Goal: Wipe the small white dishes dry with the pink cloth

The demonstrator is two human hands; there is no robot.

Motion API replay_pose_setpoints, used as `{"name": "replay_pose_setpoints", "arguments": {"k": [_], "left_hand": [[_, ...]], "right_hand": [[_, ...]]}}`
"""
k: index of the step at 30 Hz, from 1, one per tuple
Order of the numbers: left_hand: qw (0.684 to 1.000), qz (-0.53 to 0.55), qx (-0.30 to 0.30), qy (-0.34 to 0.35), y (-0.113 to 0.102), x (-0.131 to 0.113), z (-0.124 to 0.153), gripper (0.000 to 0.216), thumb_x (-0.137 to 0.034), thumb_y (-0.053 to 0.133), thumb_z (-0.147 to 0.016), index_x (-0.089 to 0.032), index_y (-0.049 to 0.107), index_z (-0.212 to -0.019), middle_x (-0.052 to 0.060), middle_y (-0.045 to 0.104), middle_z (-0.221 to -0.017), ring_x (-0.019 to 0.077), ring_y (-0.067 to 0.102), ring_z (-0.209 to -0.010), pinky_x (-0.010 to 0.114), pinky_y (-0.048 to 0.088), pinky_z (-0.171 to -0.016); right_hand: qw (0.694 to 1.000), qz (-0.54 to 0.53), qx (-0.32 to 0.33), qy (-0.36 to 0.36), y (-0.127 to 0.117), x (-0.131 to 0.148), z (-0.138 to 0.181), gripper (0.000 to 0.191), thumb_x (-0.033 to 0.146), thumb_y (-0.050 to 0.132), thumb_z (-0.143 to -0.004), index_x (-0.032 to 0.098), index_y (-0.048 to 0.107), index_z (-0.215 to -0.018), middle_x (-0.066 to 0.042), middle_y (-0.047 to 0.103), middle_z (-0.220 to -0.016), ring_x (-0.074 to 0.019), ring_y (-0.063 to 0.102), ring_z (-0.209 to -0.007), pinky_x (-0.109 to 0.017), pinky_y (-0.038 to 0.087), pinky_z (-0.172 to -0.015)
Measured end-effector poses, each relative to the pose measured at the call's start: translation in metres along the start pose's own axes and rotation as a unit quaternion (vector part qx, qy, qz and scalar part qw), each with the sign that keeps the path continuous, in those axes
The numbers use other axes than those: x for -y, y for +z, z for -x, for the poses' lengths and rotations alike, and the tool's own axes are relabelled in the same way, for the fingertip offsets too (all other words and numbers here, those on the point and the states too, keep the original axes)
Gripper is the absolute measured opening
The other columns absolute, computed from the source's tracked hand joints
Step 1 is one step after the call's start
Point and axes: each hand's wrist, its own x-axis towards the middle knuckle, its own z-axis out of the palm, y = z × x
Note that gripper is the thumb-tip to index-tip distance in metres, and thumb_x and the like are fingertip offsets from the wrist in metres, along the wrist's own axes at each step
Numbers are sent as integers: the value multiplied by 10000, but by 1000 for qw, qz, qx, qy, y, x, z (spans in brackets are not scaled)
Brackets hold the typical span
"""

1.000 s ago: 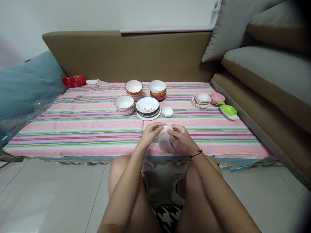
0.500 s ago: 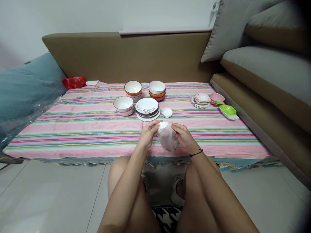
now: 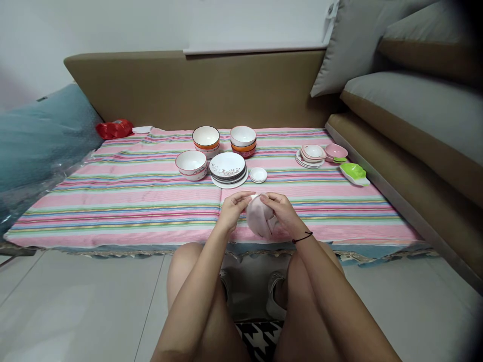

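Note:
Above the striped cloth's front part, my left hand (image 3: 231,210) pinches a small white dish (image 3: 255,196) by its left edge. My right hand (image 3: 284,209) is closed on a pale pinkish cloth (image 3: 259,219), its thumb and fingers pressing the cloth at the dish's right rim. The cloth hangs down and covers most of the dish, so only a white sliver of it shows. Just beyond my hands sits a short stack of small white dishes (image 3: 258,175). Beside it stands a stack of plates (image 3: 227,166), the top one white with a floral edge.
Behind are bowl stacks (image 3: 206,137) (image 3: 243,136) and a nearer bowl (image 3: 191,162). To the right lie small square dishes (image 3: 313,152), a pink bowl (image 3: 335,152) and a green leaf-like dish (image 3: 354,173). A red bundle (image 3: 114,129) lies far left. Cushions (image 3: 411,110) rise at right.
The pinkish cloth has shifted over the small dish, hiding more of its white surface. My right thumb has moved left along the rim, and both hands sit closer together.

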Motion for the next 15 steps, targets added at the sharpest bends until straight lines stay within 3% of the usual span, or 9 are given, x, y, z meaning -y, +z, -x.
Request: {"name": "replay_pose_setpoints", "arguments": {"k": [6,15], "left_hand": [[991,117,-49,-42,-1,-3,-2,364,-296,799,-554,-164,701,-879,43,676,-858,114,586,-709,218,457,-595],[997,30,-36,-61,3,-6,3,370,-296,827,-506,-145,724,-828,36,681,-736,93,556,-609,210,432,-569]], "right_hand": [[999,-43,-5,5,-1,1,-1,293,434,708,-678,189,651,-829,-8,601,-779,-117,493,-665,-220,375,-568],[999,21,-24,17,1,3,4,308,432,739,-634,172,574,-651,29,487,-602,-86,421,-552,-205,323,-470]]}}
